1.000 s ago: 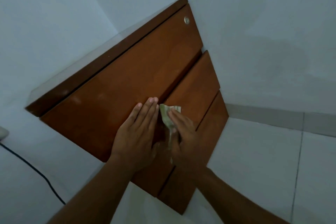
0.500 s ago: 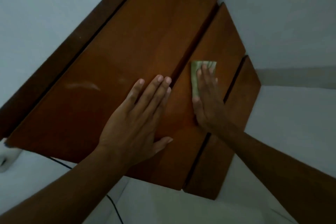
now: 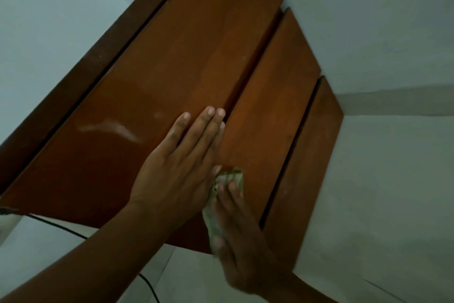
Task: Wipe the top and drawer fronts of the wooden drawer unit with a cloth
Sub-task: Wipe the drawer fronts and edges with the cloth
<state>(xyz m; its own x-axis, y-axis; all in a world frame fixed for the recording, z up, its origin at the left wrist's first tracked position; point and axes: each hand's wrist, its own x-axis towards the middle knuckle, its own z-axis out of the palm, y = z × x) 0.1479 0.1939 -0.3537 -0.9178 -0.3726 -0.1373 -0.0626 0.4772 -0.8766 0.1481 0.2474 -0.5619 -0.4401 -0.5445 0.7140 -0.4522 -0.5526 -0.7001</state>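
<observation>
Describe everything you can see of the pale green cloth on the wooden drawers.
The pale green cloth, soft fabric with darker green lines, is bunched and mostly hidden under the right hand, whose straight fingers press it against the middle drawer front of the reddish-brown wooden drawer unit.

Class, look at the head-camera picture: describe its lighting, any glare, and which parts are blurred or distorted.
Head view: dim, bluish light; a pale glare streak on the largest drawer front; the right hand and cloth smeared by motion blur; the left hand, flat on the wood, fairly sharp; the drawer unit looks tilted and skewed.
</observation>
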